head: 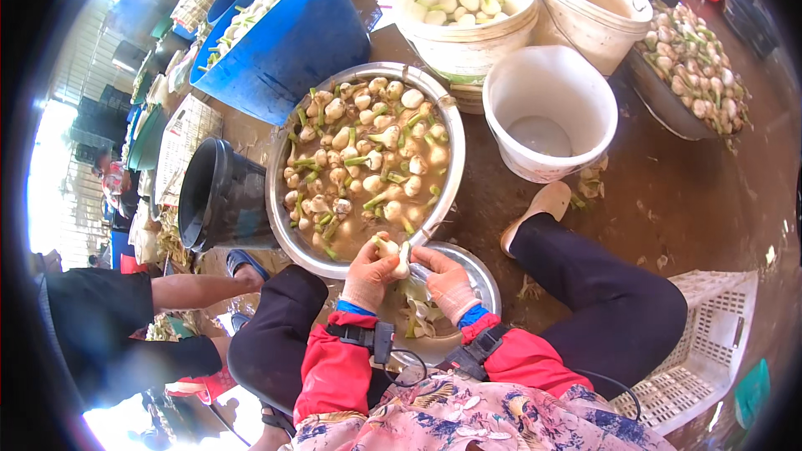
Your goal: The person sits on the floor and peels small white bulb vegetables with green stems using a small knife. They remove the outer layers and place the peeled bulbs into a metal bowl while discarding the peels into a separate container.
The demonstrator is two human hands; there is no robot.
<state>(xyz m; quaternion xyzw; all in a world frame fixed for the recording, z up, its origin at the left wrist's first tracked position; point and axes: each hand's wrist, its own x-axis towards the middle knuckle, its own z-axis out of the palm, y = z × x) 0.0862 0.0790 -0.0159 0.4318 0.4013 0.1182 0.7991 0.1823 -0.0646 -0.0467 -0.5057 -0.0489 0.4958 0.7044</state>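
My left hand (366,277), in an orange-palmed work glove, grips a pale garlic bulb (385,247) over the near rim of a metal basin (459,138). My gloved right hand (446,280) meets it from the other side, its fingertips pinching a white strip of garlic skin (404,259). A greyish sliver shows under the right fingers; I cannot tell what it is. Muddy water and many stemmed garlic bulbs (374,160) fill the basin. Below my hands, a smaller metal basin (485,275) holds peeled skins and stem scraps (421,313).
A blue tub (294,44) of garlic, a black bucket (235,197), a white bucket (467,50) with bulbs and two other white buckets (551,106) (592,12) surround the basin. Garlic is heaped at right (695,69). A plastic crate (708,338) stands beside my leg; another person's leg (194,291) is at left.
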